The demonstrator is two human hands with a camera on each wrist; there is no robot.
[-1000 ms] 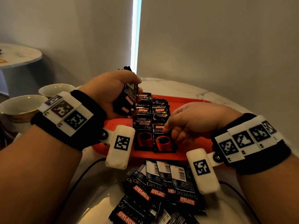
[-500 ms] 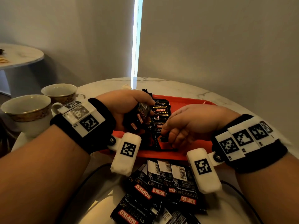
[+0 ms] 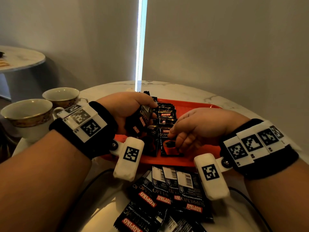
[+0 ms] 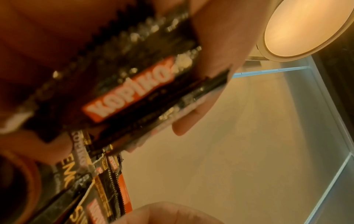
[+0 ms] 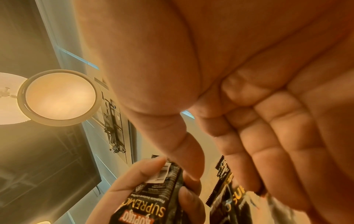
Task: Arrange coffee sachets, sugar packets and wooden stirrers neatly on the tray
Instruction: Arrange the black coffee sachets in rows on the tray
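Observation:
A red tray (image 3: 200, 107) lies on the round marble table and carries two rows of overlapping black Kopiko coffee sachets (image 3: 165, 114). My left hand (image 3: 147, 113) hovers over the tray's left side and grips a small stack of sachets (image 3: 141, 122), pinched between thumb and fingers; the left wrist view shows this stack (image 4: 130, 91) close up. My right hand (image 3: 177, 139) lies palm down over the tray's near middle. Its relaxed fingertips rest on the nearest sachet (image 3: 168, 147), and it grasps nothing. The right wrist view shows its empty palm and the left hand's stack (image 5: 153, 201).
A heap of loose sachets (image 3: 167, 195) lies on the table in front of the tray. Two white cups with gold rims (image 3: 26, 114) (image 3: 61, 96) stand at the left edge. The wall rises close behind the table. A second round table (image 3: 20, 59) stands far left.
My left hand has come down with its stack from above the tray to just beside the rows. My right hand has stayed on the near sachet.

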